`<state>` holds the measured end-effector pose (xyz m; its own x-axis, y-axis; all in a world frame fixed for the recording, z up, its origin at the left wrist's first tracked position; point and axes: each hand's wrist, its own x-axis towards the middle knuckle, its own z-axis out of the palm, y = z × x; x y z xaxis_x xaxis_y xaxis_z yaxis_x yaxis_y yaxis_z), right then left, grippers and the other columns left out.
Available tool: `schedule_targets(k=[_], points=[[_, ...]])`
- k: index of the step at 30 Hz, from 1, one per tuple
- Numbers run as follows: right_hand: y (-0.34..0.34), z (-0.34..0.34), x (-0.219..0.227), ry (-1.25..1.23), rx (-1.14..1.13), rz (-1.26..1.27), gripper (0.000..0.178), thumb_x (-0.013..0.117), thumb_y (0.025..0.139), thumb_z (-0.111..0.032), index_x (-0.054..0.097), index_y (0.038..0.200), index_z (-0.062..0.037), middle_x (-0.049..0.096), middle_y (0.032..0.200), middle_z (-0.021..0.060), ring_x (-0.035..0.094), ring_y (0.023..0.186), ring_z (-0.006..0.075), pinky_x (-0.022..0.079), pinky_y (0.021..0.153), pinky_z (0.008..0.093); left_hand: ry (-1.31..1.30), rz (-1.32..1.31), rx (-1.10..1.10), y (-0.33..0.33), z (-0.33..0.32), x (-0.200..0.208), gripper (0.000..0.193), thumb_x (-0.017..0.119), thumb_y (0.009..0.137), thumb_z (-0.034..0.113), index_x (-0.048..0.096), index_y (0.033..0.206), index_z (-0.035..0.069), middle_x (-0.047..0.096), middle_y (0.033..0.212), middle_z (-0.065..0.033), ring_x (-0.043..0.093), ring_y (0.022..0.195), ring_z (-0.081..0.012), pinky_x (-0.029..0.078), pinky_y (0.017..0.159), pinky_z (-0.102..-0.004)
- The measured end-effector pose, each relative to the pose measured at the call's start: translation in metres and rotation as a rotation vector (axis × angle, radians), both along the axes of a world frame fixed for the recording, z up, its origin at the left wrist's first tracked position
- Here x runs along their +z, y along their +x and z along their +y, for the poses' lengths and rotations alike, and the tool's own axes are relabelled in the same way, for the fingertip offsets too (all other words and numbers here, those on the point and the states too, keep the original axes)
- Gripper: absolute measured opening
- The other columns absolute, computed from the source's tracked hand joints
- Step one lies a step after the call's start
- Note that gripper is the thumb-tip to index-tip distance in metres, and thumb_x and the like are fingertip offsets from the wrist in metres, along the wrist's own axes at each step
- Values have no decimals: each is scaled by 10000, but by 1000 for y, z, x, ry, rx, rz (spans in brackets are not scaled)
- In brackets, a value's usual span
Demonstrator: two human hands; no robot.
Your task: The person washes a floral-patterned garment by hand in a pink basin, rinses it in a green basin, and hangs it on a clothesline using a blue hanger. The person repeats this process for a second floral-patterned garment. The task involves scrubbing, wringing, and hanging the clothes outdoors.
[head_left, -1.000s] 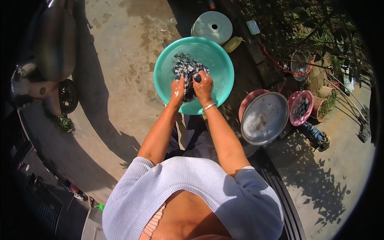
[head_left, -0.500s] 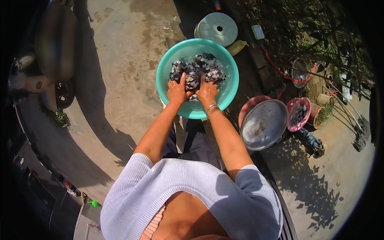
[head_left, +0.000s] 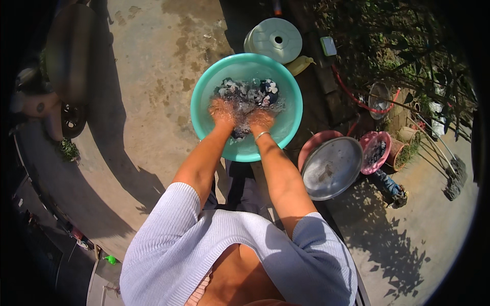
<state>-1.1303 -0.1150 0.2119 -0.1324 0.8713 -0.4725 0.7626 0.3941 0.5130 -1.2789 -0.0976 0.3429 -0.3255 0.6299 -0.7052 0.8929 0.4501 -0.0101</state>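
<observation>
A round green basin (head_left: 196, 104) holds rippling water and a dark patterned cloth (head_left: 269, 93) with pale flower-like spots, bunched up and mostly soaked. My left hand (head_left: 223, 112) is dipped into the water at the cloth's left side. Opposite it, my right hand (head_left: 261, 120), with a thin bracelet at the wrist, presses down at the cloth's lower right. Churned water and bubbles cover the fingers of both hands, so their closing is hidden.
Behind the basin stands a pale green drum-shaped container (head_left: 278, 41) beside a yellowish object (head_left: 300, 65). At right lie a metal lid (head_left: 333, 168), pink basins (head_left: 377, 152), a red hose (head_left: 352, 97) and a mop (head_left: 454, 178). A parked vehicle (head_left: 71, 56) is at far left.
Both hands have sunk deeper into the water, pushing the cloth down. The water is more stirred, and the cloth has shifted and spread. The whole view has moved slightly.
</observation>
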Motion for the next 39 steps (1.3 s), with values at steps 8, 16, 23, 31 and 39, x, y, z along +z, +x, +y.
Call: schedule_targets(k=[8, 16, 23, 31, 39], points=[[-8, 29, 175, -136, -457, 1221, 320, 676, 686, -280, 647, 827, 6, 630, 834, 236, 607, 798, 371, 479, 714, 423, 448, -564, 552, -40, -51, -8, 588, 717, 667, 492, 580, 1209, 309, 440, 1203, -224, 525, 1067, -366, 436, 926, -413], [-18, 7, 337, -185, -336, 1635, 190, 638, 740, -132, 607, 826, 34, 607, 750, 183, 590, 693, 303, 455, 634, 359, 121, -1482, 1423, -14, -38, 135, 617, 553, 829, 558, 410, 1339, 242, 451, 1325, -59, 505, 1111, -291, 383, 877, -607], [-12, 1, 379, -839, -1133, 2294, 262, 555, 814, -98, 590, 1028, 49, 643, 912, 79, 605, 805, 146, 500, 748, 278, 216, -1687, 1374, -12, -31, 171, 235, 591, 845, 244, 565, 1013, 82, 616, 879, -51, 621, 760, -178, 527, 637, -316], [21, 6, 297, -438, -1121, 2112, 541, 705, 800, -329, 473, 1206, -58, 600, 1029, 109, 600, 918, 178, 502, 787, 314, 511, -1530, 1354, 10, -53, 179, 337, 482, 936, 325, 565, 1024, 10, 635, 972, -132, 629, 842, -245, 516, 738, -387], [21, -13, 341, -965, -1250, 2467, 833, 749, 687, -515, 409, 1295, -58, 533, 1190, 114, 549, 1068, 221, 464, 902, 368, -37, -1873, 1283, 20, -44, 262, 554, 426, 906, 539, 573, 1109, 44, 620, 1088, -127, 624, 932, -256, 513, 820, -399]])
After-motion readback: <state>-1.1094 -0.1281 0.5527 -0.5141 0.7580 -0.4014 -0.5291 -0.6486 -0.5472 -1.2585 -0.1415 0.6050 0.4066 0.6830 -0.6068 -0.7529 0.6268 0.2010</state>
